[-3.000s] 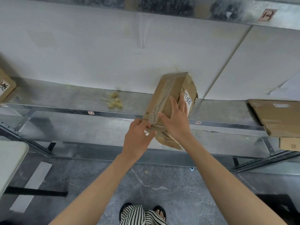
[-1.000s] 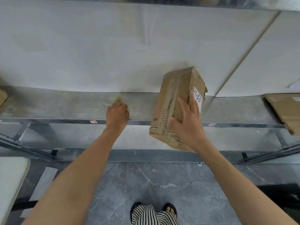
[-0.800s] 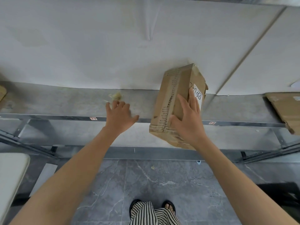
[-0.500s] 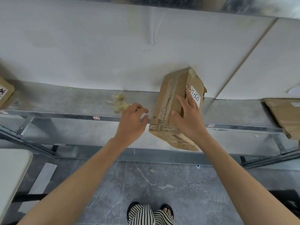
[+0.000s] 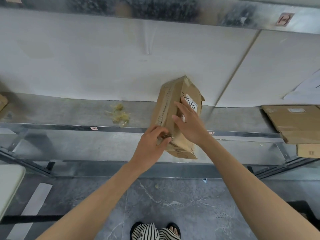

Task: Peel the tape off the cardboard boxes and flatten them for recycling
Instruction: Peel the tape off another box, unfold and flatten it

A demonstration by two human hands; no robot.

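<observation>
A brown cardboard box with a white label stands tilted on the metal shelf, its near end overhanging the shelf edge. A torn tape strip runs along its left face. My right hand lies on the box's top face with fingers spread and straight, steadying it. My left hand is at the box's near left corner, its fingertips pinching the loose end of the tape. A small heap of peeled yellowish tape scraps lies on the shelf to the left.
Flattened cardboard sheets are stacked on the shelf at the right. Another box corner shows at the far left. A white panel backs the shelf. Below are a grey marble floor and a white table edge at the left.
My left hand dropped a tape scrap onto the heap at the left, then came back right to the box's near corner and pinched the tape. The right hand stayed on the box.
</observation>
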